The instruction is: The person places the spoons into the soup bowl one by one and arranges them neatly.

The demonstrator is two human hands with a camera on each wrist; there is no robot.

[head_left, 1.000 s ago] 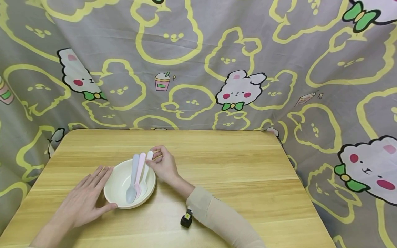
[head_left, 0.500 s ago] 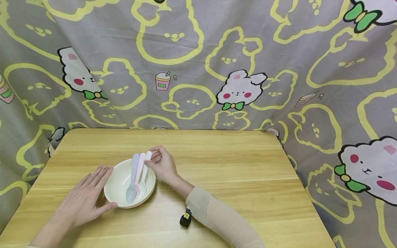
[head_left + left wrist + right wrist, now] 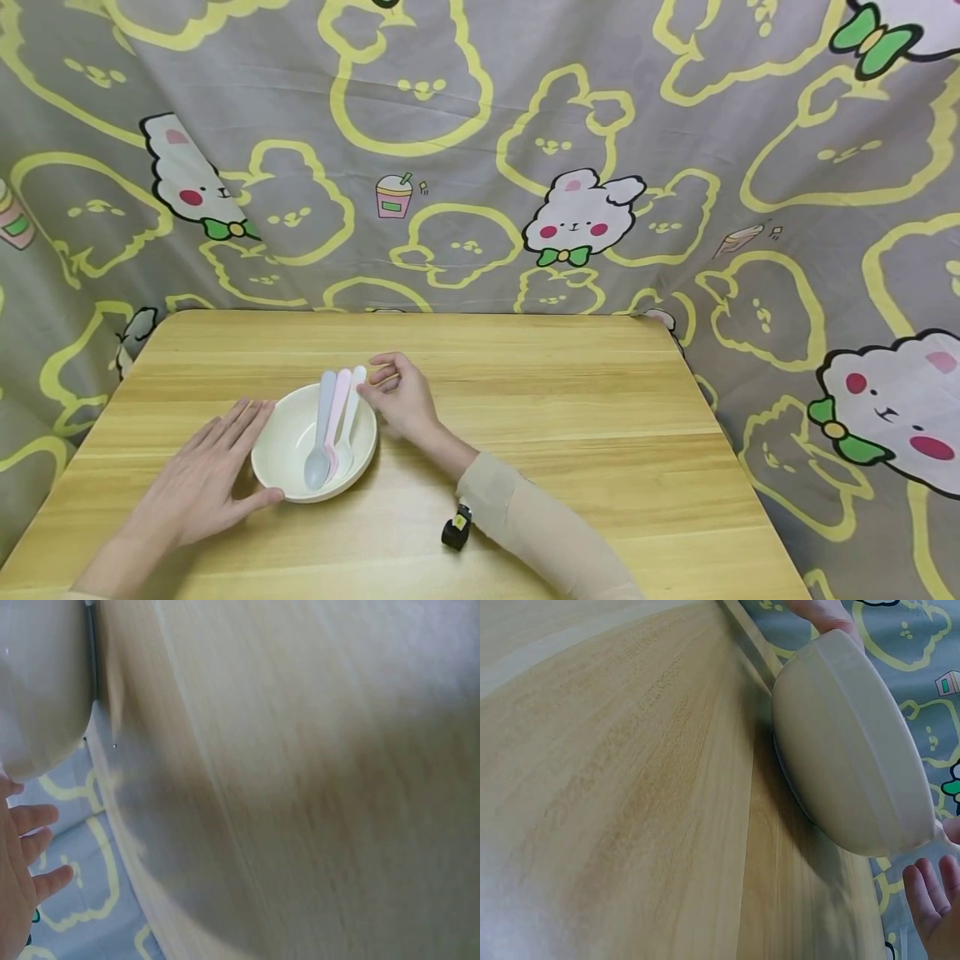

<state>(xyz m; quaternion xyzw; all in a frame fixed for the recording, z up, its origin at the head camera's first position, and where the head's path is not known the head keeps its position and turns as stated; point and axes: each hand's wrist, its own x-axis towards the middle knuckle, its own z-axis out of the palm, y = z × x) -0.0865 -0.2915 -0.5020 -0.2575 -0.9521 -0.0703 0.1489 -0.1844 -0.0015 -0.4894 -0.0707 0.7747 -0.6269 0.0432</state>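
Observation:
A cream bowl (image 3: 281, 446) stands on the wooden table, its outer wall large in the right wrist view. Inside it lie a grey spoon (image 3: 318, 465), a pink spoon (image 3: 340, 404) and a white spoon (image 3: 350, 423), side by side, handles leaning over the far rim. With fingers straight and thumb spread, my left hand (image 3: 206, 483) touches the bowl's left side. My right hand (image 3: 407, 404) is at the far right rim, beside the white spoon's handle. Its thumb is close to that handle, and its fingers are loosely bent and apart from it.
The wooden table (image 3: 570, 417) extends right of the bowl. A patterned grey curtain (image 3: 465, 167) hangs behind the table and along both sides. A small black device (image 3: 456, 528) sits at the right sleeve's cuff (image 3: 491, 492).
The white spoon's handle has shifted slightly left, closer to the pink one. My right hand has then let go of it and drawn a little to the right. The left hand stays still.

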